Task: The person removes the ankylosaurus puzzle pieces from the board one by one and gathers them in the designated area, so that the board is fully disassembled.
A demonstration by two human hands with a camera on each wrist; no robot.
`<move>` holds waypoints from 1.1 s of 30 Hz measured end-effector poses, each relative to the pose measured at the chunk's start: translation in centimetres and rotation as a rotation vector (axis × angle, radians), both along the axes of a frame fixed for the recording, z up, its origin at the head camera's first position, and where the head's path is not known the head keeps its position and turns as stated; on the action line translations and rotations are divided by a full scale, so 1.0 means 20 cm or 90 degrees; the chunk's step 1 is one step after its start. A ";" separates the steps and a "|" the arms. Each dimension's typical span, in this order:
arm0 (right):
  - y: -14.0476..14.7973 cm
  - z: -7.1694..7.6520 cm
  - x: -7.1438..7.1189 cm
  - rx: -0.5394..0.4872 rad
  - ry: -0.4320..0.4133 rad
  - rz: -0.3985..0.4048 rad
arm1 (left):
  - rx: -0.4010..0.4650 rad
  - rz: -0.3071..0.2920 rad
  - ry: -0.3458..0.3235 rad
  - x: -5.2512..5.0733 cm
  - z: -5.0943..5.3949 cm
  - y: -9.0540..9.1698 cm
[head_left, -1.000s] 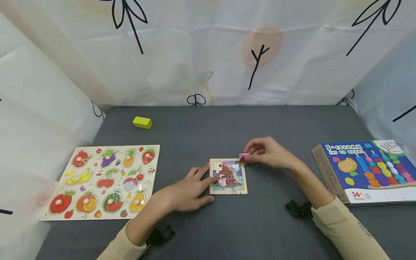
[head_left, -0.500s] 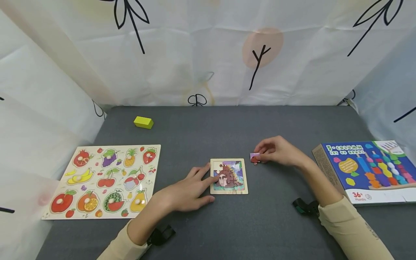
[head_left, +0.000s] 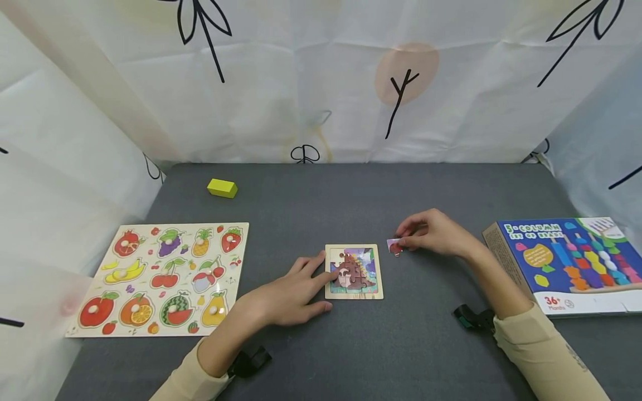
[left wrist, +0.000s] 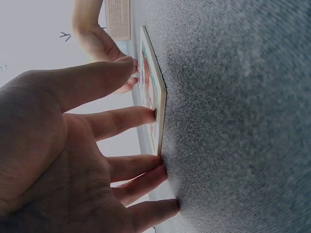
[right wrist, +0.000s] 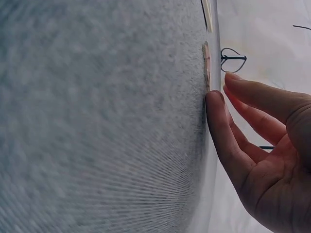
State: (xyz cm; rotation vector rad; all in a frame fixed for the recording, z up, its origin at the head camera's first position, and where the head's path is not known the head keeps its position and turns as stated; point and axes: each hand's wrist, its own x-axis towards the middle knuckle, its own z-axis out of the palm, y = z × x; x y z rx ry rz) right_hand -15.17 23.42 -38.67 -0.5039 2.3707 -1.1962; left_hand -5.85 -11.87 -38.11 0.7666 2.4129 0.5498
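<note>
A small square jigsaw puzzle point(head_left: 353, 295) with a pale wooden frame lies mid-table in the head view. It shows a brown animal on a purple and green ground. My left hand point(head_left: 288, 295) is spread beside its left edge. One fingertip point(left wrist: 148, 114) presses on the picture and others touch the frame's side. A loose pink and red puzzle piece point(head_left: 394, 248) lies flat on the table right of the frame. My right hand point(head_left: 433, 233) is just over it, thumb and fingers apart. In the right wrist view the piece point(right wrist: 207, 63) lies by a fingertip.
A fruit puzzle board point(head_left: 165, 328) lies on the left. At the back left sits a yellow-green block point(head_left: 222, 188). A blue toy box point(head_left: 572, 262) stands on the right. White printed cloth point(head_left: 341, 100) walls the grey table point(head_left: 401, 356) at back and sides.
My right hand has moved right, away from the puzzle frame, with the puzzle piece and let it go on the table. My left hand has stayed in place.
</note>
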 end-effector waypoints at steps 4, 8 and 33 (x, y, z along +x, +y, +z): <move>0.00 0.00 0.01 -0.021 -0.011 0.002 | 0.001 0.001 0.001 0.00 0.00 0.00; -0.02 -0.01 0.01 -0.045 -0.031 0.017 | 0.002 0.000 0.001 0.00 0.00 0.00; -0.33 -0.04 0.01 -0.098 -0.032 0.107 | -0.001 0.001 -0.005 0.00 0.01 0.00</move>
